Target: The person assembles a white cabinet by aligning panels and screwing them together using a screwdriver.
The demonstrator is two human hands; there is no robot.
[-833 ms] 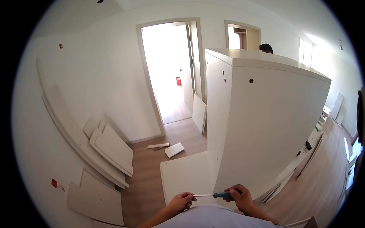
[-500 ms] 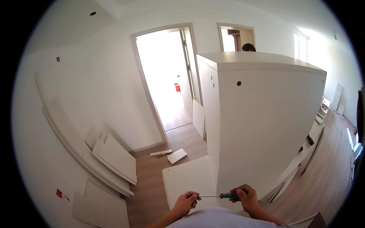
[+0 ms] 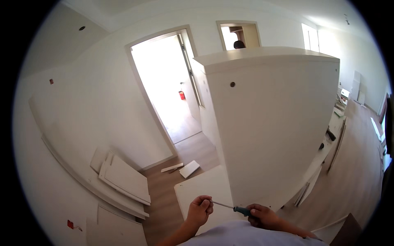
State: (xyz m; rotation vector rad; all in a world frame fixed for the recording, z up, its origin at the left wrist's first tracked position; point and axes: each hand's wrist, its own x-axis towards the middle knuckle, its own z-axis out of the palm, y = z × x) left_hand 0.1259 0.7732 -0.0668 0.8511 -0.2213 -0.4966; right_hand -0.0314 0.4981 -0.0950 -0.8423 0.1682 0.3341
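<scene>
The screwdriver (image 3: 238,209) is lying between the two hands, in front of the person's shirt (image 3: 242,234), and its shaft is slanting up a little toward the left. The left hand (image 3: 200,212) is pinching the end of the shaft with thumb and finger, quite narrow; whether it is also holding some small piece there, I cannot tell. The right hand (image 3: 262,216) is closing around the green handle, with the fingers curling over it. Behind the shaft, a white board (image 3: 201,185) is showing, and next to it the tall white cabinet (image 3: 273,123) is standing, with one dark round hole near its upper corner. Further left, some panels (image 3: 126,180) are leaning at the wall, and a small white piece (image 3: 189,169) is lying on the floor (image 3: 158,186).
</scene>
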